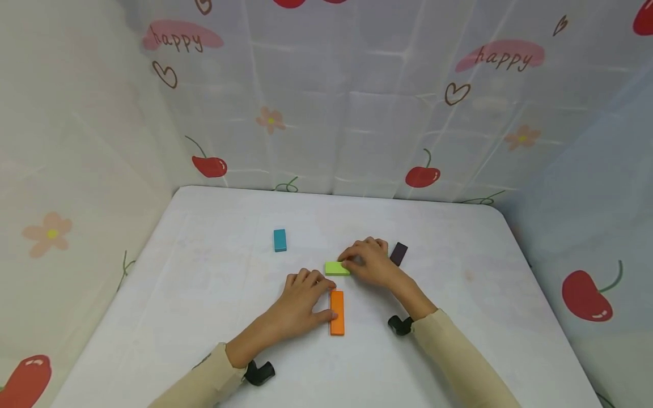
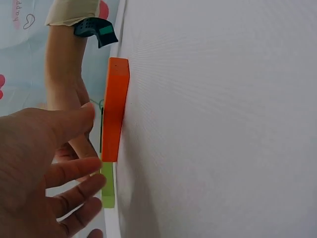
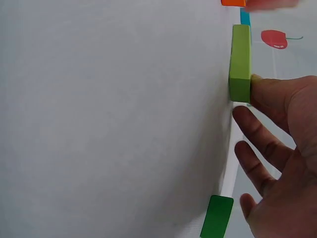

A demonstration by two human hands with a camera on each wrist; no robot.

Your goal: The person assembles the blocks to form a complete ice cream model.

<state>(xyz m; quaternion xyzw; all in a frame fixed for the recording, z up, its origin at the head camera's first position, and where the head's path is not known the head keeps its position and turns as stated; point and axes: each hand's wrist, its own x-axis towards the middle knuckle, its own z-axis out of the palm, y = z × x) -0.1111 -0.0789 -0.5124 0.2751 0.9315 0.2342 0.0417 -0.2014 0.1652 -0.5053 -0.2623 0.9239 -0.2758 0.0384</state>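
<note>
An orange block [image 1: 337, 313] lies lengthwise on the white table. My left hand [image 1: 302, 301] is beside it with fingers spread, the thumb at its left edge and the index fingertip near its far end. Just beyond lies a light green block [image 1: 334, 268], set crosswise. My right hand [image 1: 371, 262] pinches its right end with the thumb and a finger; the grip is partly hidden in the right wrist view, where the thumb [image 3: 271, 94] meets the block and other fingers hang apart from it.
A blue block [image 1: 280, 240] lies at the back left. A dark block [image 1: 399, 254] rests just right of my right hand. In the right wrist view a dark green block [image 3: 217, 217] shows near the little finger. A printed curtain [image 1: 331, 113] hangs behind the table.
</note>
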